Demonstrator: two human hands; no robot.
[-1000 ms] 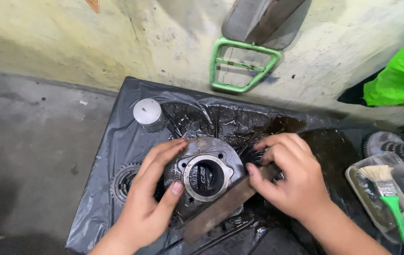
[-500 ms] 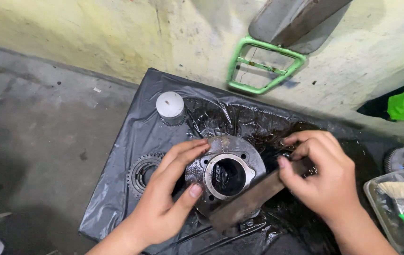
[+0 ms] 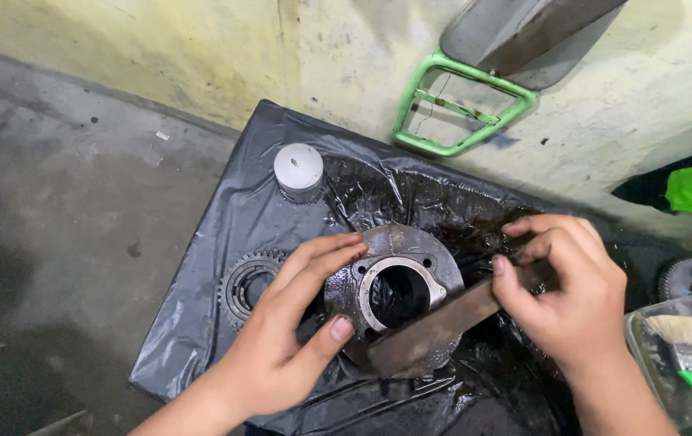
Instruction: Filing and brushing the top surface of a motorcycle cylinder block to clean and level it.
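A pale yellow, stained wall rose beyond both hands, and a grey concrete floor spread out to the left of the left hand, dull and marked with dark spots. On that floor, under both hands, lay a black plastic sheet, wrinkled and wet with dark oil around the right hand. Against the wall, above the right hand, leaned a grey metal panel with a green wire frame hanging below it. The round metal cylinder part with its open bore sat on the sheet between the two hands. The left hand had its grip closed over the part's near-left side, fingers laid across the rim and thumb pressed at the lower edge. The right hand had its grip pinched tight on a flat dark metal bar, whose far end lay slantwise across the part's face, just beside the left thumb. A toothed sprocket lay just left of the left hand's fingers. A small grey cap stood beyond the left hand. A green-handled brush rested in a clear tray right of the right wrist.
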